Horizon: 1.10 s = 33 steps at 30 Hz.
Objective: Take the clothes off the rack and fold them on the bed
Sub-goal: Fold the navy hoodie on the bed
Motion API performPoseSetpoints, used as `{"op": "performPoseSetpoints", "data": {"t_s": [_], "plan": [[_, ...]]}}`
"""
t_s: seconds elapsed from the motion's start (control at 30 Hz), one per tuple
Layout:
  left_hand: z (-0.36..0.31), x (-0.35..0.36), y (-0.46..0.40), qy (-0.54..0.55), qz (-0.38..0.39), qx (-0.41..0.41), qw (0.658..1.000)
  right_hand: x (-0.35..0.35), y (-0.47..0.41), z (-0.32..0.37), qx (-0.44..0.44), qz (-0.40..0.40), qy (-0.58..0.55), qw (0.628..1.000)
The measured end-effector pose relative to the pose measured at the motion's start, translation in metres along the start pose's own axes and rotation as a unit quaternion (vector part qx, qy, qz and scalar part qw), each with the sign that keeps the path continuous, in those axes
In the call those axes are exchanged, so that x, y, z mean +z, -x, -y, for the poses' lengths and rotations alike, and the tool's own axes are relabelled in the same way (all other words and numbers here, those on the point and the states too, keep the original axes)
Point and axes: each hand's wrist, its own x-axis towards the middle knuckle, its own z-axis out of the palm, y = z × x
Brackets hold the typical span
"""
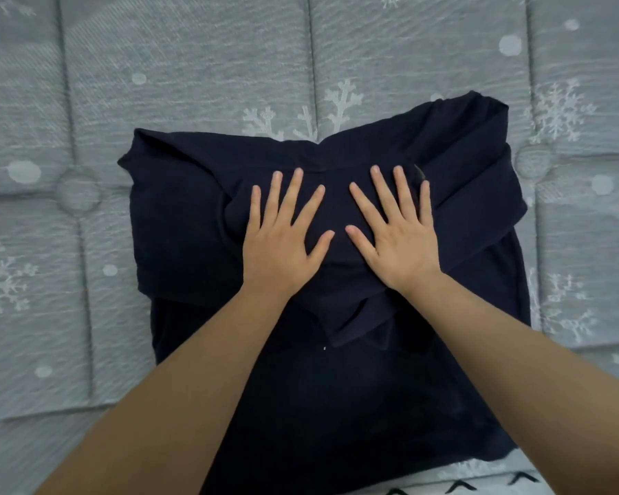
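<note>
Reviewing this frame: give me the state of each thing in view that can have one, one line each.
dark navy garment: lying on the bed, sleeves folded in across the middle, not yet folded up.
left hand: flat, fingers spread, pressing the garment.
right hand: flat, fingers spread, pressing the garment.
grey snowflake quilt: spread flat under the garment.

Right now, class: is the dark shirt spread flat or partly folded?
Partly folded: the shirt has both sides turned in, overlapping under the flat left hand and right hand.

Garment (336,387) plain dark navy. Bed (193,83) around garment grey, quilted, white snowflakes and dots. Near garment's lower edge: white strip (479,484), black chevrons.
</note>
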Motion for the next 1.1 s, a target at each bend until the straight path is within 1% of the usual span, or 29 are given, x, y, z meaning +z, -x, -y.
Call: {"op": "performPoseSetpoints", "data": {"t_s": [0.07, 0.1, 0.17, 0.2, 0.27, 0.37, 0.4, 0.47, 0.53, 0.57, 0.63, 0.7, 0.73, 0.77, 0.83, 0.9, 1.0, 1.1], "plan": [[-0.007, -0.007, 0.003, -0.005, -0.004, -0.027, 1.000, -0.009, 0.007, 0.011, 0.020, -0.019, -0.019, 0.999], [-0.008, -0.009, 0.009, -0.007, -0.008, -0.043, 0.999, -0.012, 0.014, 0.020, 0.016, -0.028, -0.038, 0.999], [-0.007, -0.006, 0.025, -0.003, -0.015, -0.057, 0.998, -0.011, 0.037, 0.041, -0.030, -0.034, -0.066, 0.997], [-0.005, -0.003, 0.034, 0.002, -0.015, -0.056, 0.998, -0.007, 0.051, 0.052, -0.043, -0.023, -0.072, 0.996], [0.001, 0.004, 0.042, 0.014, -0.007, -0.045, 0.999, 0.002, 0.065, 0.064, -0.030, 0.002, -0.085, 0.996], [0.006, 0.006, 0.037, 0.035, 0.002, -0.032, 0.999, 0.002, 0.067, 0.063, -0.022, 0.015, -0.129, 0.991], [0.008, 0.005, 0.035, 0.042, 0.007, -0.028, 0.999, -0.001, 0.070, 0.062, -0.035, 0.017, -0.150, 0.988], [0.012, 0.004, 0.033, 0.045, 0.018, -0.021, 0.999, -0.004, 0.087, 0.063, -0.089, 0.017, -0.176, 0.980], [0.013, -0.001, 0.030, 0.046, 0.030, -0.018, 0.998, -0.003, 0.108, 0.066, -0.135, 0.014, -0.166, 0.977], [0.014, -0.006, 0.030, 0.059, 0.038, -0.019, 0.997, -0.001, 0.117, 0.069, -0.133, 0.005, -0.172, 0.976], [0.016, -0.015, 0.027, 0.089, 0.038, -0.016, 0.995, 0.003, 0.119, 0.074, -0.072, -0.038, -0.228, 0.970], [0.022, -0.022, 0.033, 0.055, 0.015, 0.010, 0.998, -0.003, 0.112, 0.081, -0.006, -0.075, -0.278, 0.958], [0.026, -0.023, 0.036, 0.021, 0.005, 0.027, 0.999, -0.006, 0.107, 0.083, 0.007, -0.073, -0.277, 0.958], [0.030, -0.024, 0.039, -0.005, 0.002, 0.033, 0.999, -0.008, 0.103, 0.085, 0.005, -0.056, -0.266, 0.962], [0.036, -0.028, 0.042, -0.005, 0.021, 0.004, 1.000, -0.010, 0.100, 0.085, -0.013, -0.031, -0.248, 0.968], [0.041, -0.032, 0.039, 0.013, 0.052, -0.025, 0.998, -0.009, 0.098, 0.083, -0.012, -0.054, -0.257, 0.965], [0.047, -0.045, 0.025, 0.007, 0.073, -0.028, 0.997, -0.019, 0.093, 0.086, 0.008, -0.087, -0.305, 0.948], [0.050, -0.051, 0.015, 0.008, 0.090, -0.031, 0.995, -0.041, 0.099, 0.087, -0.029, -0.118, -0.277, 0.953]]}}
